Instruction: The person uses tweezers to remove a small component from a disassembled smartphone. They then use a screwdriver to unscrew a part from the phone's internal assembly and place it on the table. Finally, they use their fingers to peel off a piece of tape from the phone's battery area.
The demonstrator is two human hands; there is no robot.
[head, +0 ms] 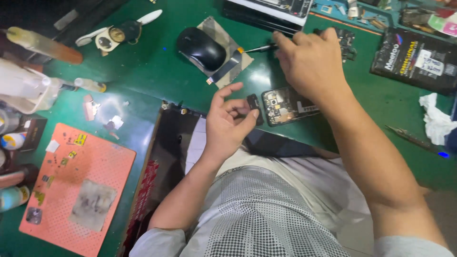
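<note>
Here my left hand [228, 119] pinches a small black part [253, 102] between thumb and fingertips, just beside the opened phone [285, 105] that lies face-down on the green table [157, 71]. My right hand [309, 59] is closed around tweezers [261, 48], their tip pointing left above the phone, near the black mouse [202, 47]. I judge this to be the fitting stage: the small part looks ready to go on or off the phone's open back, and the next move would call for a steady, fine placement, with the tweezers brought down close. To the far right lies a flat black packet [414, 59] with a white label on it, and beside it a crumpled white tissue [435, 119]. At the left sits an orange mat [81, 181] dotted with small yellow stickers.
</note>
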